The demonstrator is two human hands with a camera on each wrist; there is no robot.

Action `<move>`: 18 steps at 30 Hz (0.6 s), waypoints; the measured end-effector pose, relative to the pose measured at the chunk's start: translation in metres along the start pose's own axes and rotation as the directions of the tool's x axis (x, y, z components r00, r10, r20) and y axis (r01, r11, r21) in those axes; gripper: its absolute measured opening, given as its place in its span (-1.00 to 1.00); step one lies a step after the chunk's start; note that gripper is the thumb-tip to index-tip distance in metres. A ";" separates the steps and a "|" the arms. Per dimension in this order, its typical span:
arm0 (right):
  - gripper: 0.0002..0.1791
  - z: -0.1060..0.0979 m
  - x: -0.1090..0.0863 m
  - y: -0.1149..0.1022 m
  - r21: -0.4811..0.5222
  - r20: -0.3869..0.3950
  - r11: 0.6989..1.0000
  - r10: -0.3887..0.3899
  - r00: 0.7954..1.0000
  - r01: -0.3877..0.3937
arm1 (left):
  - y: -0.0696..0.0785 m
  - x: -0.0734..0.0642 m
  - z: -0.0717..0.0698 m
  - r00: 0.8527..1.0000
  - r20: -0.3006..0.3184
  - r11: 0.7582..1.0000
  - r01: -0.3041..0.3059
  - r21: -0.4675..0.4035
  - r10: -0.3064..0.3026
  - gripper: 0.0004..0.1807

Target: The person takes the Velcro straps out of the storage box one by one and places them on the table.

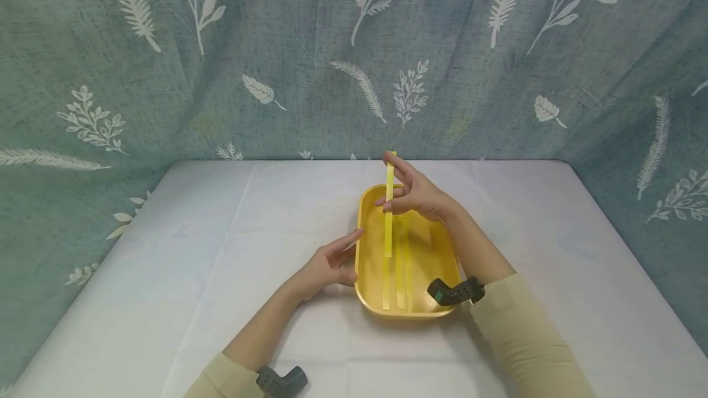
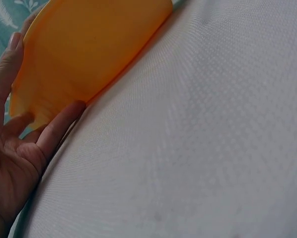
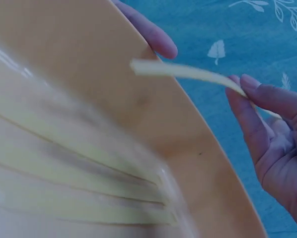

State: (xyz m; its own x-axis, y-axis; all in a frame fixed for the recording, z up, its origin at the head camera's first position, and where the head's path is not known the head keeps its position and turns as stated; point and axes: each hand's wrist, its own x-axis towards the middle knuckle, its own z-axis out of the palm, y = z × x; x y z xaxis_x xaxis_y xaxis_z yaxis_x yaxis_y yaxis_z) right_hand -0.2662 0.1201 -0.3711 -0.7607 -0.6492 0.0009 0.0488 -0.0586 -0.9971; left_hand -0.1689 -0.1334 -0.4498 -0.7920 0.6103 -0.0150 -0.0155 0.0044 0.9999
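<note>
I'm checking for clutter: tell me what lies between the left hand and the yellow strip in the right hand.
Only the left side of the yellow tray and a bare stretch of its floor, as the head view shows.

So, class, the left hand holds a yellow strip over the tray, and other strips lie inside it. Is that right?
Not quite: the right hand holds the yellow strip over the tray, as the head view shows. Other strips do lie inside it.
</note>
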 end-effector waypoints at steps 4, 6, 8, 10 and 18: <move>0.17 -0.004 -0.005 -0.011 -0.017 -0.009 1.000 0.014 1.000 -0.015 | 0.000 0.001 0.000 1.000 -0.001 1.000 -0.004 0.001 0.004 0.08; 0.19 -0.006 -0.008 -0.015 -0.019 -0.023 1.000 0.015 1.000 -0.016 | 0.000 0.001 0.000 1.000 0.000 1.000 -0.009 -0.002 0.009 0.08; 0.20 -0.008 -0.011 -0.019 -0.023 -0.035 1.000 0.014 0.999 -0.015 | -0.001 0.002 0.000 1.000 0.003 1.000 -0.018 -0.008 0.018 0.08; 0.20 -0.010 -0.013 -0.023 -0.022 -0.039 1.000 0.007 0.999 -0.008 | -0.001 0.002 0.000 1.000 0.003 1.000 -0.023 -0.010 0.023 0.08; 0.17 -0.023 -0.028 -0.032 0.019 -0.070 0.999 -0.047 0.996 0.048 | 0.000 -0.001 0.000 1.000 -0.011 1.000 -0.007 -0.009 0.007 0.06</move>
State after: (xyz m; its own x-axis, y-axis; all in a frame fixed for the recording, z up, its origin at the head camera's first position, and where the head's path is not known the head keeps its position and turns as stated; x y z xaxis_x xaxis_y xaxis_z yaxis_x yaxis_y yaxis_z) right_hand -0.2613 0.1572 -0.3405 -0.8053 -0.5913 0.0425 0.0242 -0.1044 -0.9942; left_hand -0.1686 -0.1338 -0.4500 -0.7986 0.6019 -0.0079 -0.0151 -0.0070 0.9999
